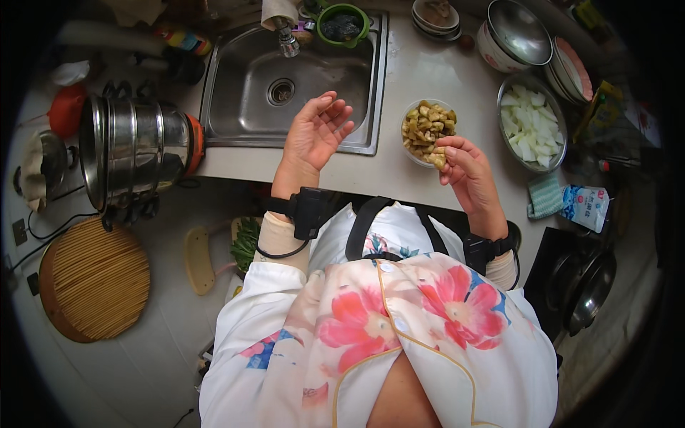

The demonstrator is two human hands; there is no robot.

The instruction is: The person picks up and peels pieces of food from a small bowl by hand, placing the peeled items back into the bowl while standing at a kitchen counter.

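My right hand [466,170] pinches a yellowish-brown food piece [437,158] between thumb and fingers, over the near right rim of a clear round bowl. That bowl [408,154] sits on the counter to the right of the sink and is heaped with similar chopped food pieces [428,122], perhaps pickled vegetable. My left hand [320,128] is raised palm up above the sink's near edge, its fingers loosely curled and apart, with nothing in it. Further right stands an oval metal bowl [562,155] full of pale cut vegetable chunks [531,124].
A steel sink [241,69] with a faucet [288,40] and a green strainer [366,27] lies ahead. A stacked steamer pot [134,147] stands left. Bowls [500,51] and plates [572,69] crowd the back right, with a cloth [545,197], a printed packet [586,207] and a wok [591,291] nearer.
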